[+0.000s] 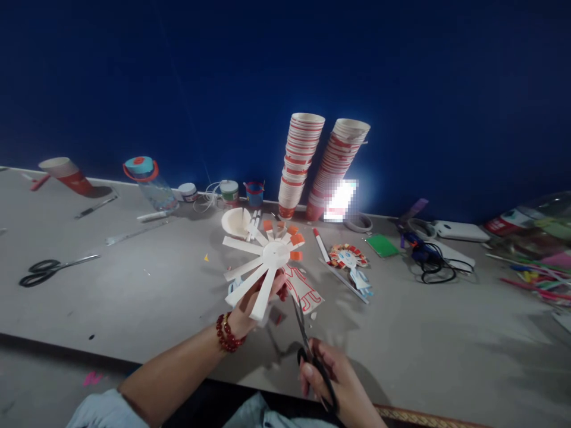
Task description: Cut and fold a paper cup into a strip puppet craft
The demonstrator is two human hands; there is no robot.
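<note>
One blue wall (223, 71) stands behind a grey table (134, 321). Two cup stacks (301, 160) stand near the wall. The cut cup (275, 254), strips splayed, is above the left hand (247, 304), whose fingers grip it from beneath, fingertips mostly hidden. Right hand (338, 370): fingers curled around the scissors (302, 326) at the handles.

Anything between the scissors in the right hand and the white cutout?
Partly: fingers of the left hand, holding the white cutout, sit near the tips of the scissors. The red drawing seems to lie behind them. Nothing else visible in between.
</note>
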